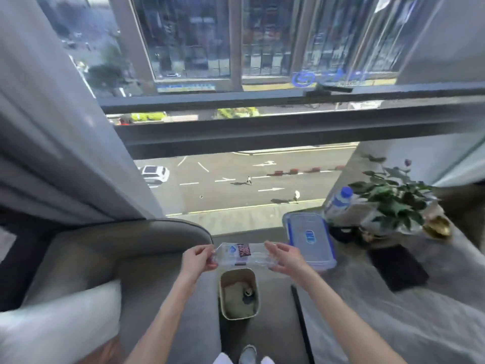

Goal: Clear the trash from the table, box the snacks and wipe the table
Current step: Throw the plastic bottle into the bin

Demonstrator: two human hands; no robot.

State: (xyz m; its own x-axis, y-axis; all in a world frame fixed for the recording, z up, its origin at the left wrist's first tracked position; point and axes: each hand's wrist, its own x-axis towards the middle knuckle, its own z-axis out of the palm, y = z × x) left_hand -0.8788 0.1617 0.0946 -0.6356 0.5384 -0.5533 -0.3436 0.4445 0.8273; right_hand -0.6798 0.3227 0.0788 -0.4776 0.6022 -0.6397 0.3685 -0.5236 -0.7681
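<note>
I hold a clear plastic wrapper (241, 254) with a dark label stretched between both hands, above a small cream trash bin (224, 285) on the floor. My left hand (198, 258) pinches its left end and my right hand (284, 257) grips its right end. Some trash lies inside the bin. A clear storage box with a blue-clipped lid (309, 239) sits shut on the grey table (367, 311) just right of my right hand.
On the table stand a water bottle with a blue cap (339, 202), a potted plant (393, 203) with a gold dish (437, 227) beside it, and a black flat object (397, 266). A grey armchair (118, 253) with a white cushion (60, 324) is at the left. A large window lies ahead.
</note>
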